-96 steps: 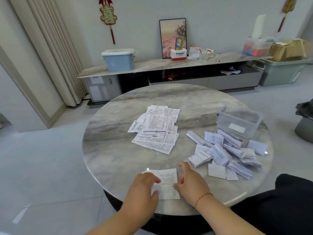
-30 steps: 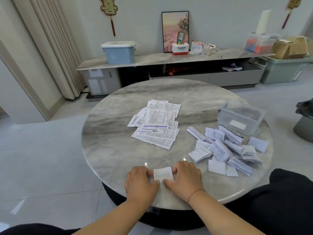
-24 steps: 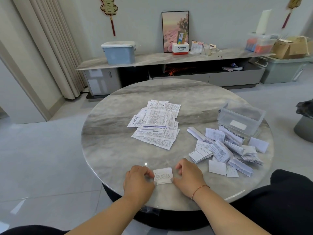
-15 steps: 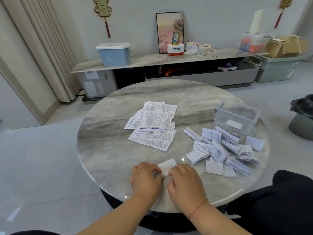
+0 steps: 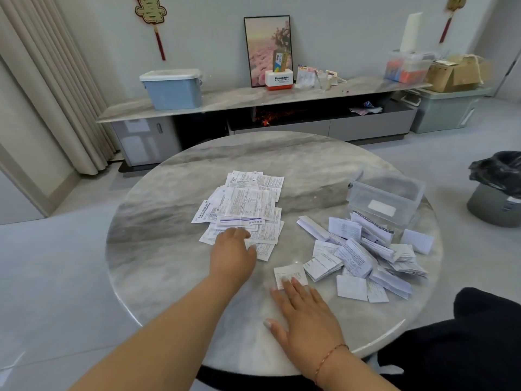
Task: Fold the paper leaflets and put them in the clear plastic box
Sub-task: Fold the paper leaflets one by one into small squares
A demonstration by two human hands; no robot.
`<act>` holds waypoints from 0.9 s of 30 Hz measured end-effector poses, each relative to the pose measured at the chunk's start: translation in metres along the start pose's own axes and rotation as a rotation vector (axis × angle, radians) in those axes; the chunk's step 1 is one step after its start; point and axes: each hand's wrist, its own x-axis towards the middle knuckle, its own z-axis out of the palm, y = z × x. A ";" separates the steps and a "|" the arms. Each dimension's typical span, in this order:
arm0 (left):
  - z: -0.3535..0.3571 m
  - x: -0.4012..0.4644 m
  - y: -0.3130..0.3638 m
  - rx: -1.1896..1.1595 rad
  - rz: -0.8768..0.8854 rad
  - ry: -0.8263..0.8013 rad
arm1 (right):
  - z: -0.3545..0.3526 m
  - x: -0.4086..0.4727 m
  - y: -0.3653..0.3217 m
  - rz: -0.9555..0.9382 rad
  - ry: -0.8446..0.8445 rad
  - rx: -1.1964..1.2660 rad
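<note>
On the round marble tabletop [image 5: 158, 266], the left hand [image 5: 232, 253] is stretched out over the near edge of the stack of unfolded leaflets [image 5: 246, 210], which lies spread flat around the middle of the tabletop. Its fingers are laid on the lowest sheets; whether a sheet is pinched cannot be told, since the fingertips are hidden behind the back of the hand. The right hand [image 5: 306, 314] is laid flat near the tabletop's near edge, palm down, fingers straight and spread, nothing gripped. Its fingertips are set on the near edge of a small folded leaflet [image 5: 290, 274], which lies flat just beside the pile of folded leaflets [image 5: 366, 253].

That pile is heaped loosely toward the right edge of the tabletop, some pieces overlapping, a few lying singly at its near side. The clear plastic box [image 5: 386, 197] is placed behind the pile, at the far right of the tabletop, open at the top, with a white label seen on its front wall. A thin red bracelet [image 5: 328, 359] is worn on the right wrist.
</note>
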 end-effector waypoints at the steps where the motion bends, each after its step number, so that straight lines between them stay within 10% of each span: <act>1: -0.001 0.008 0.000 0.044 0.022 -0.015 | -0.001 0.002 0.004 0.023 0.017 0.007; 15: 0.025 0.082 0.016 0.353 0.204 -0.413 | -0.009 0.016 0.027 0.011 0.304 0.093; 27: 0.030 0.086 0.010 0.283 0.257 -0.374 | -0.002 0.019 0.020 -0.161 0.651 0.171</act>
